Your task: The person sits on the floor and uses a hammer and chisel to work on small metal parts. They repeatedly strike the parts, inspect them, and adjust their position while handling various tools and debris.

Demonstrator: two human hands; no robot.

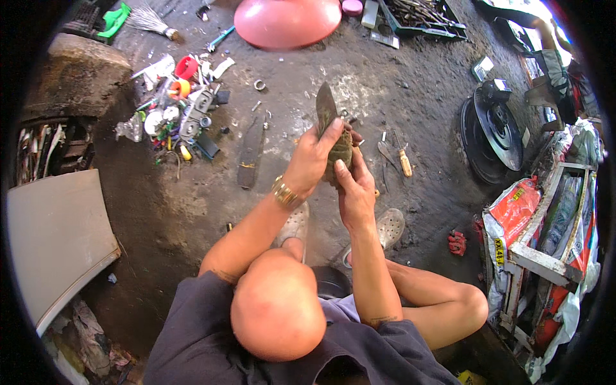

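Currently, the left hand (308, 162) is closed on a dull, dark blade (325, 106), its tapered tip jutting beyond the grip. Close beside that grip, the right hand (355, 192) clasps a rough, olive-brown lump (341, 151); a screwdriver (405, 162) lies to their right.

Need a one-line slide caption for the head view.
Left hand and right hand grip a dark pointed piece and a rough brown piece above a grimy floor, yellow-handled tool nearby.
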